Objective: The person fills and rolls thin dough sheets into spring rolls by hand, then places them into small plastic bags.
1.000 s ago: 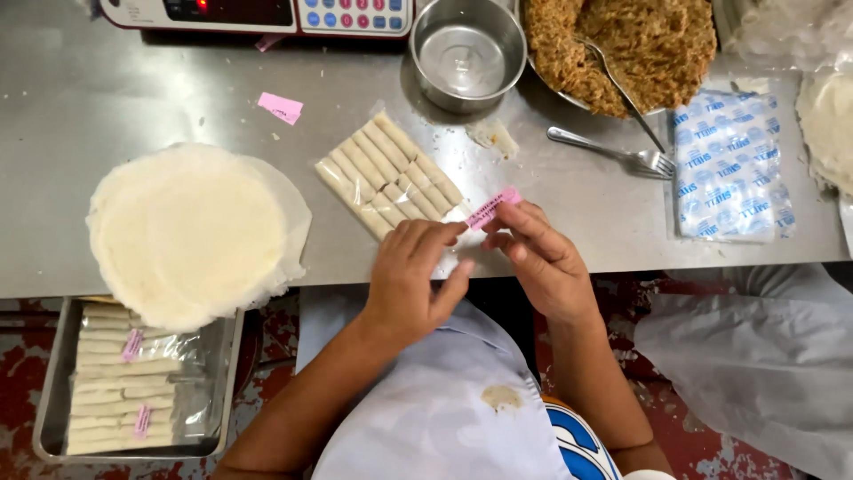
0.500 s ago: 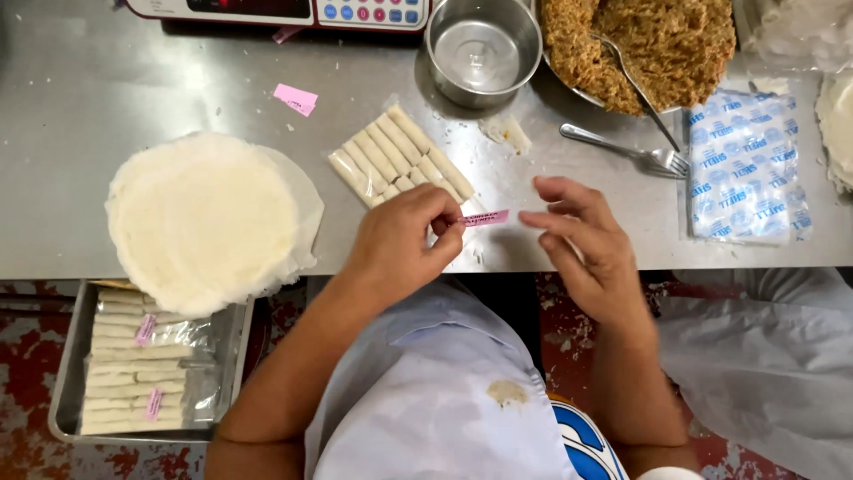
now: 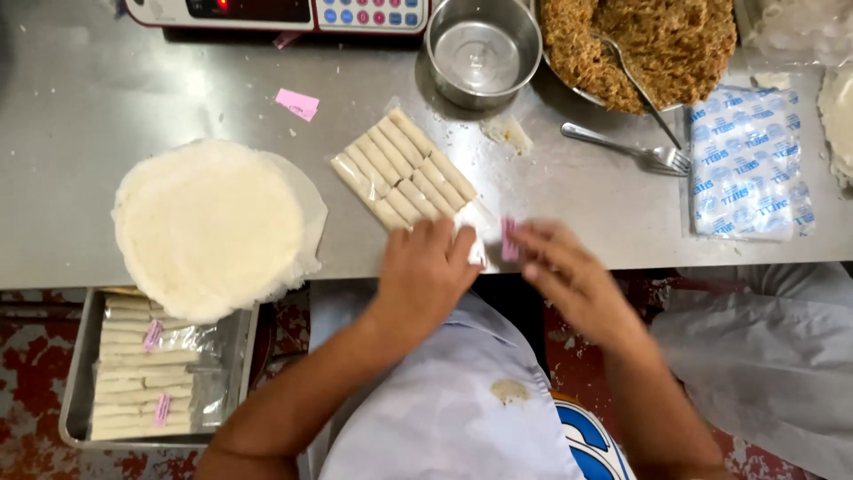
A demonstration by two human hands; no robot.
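Two hands work at one clear packet of pale thin rolls just ahead of my grip: my left hand presses its open end, my right hand pinches a small pink paper label. Sealing seems unfinished; packed, labelled packets fill the metal tray far to my left.

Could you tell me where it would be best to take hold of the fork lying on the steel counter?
Probably by the handle of the fork, coming from its left end. It lies flat and bare on the counter, pointing away from the tines, which sit close to the blue-printed packet and under the bowl of filling.
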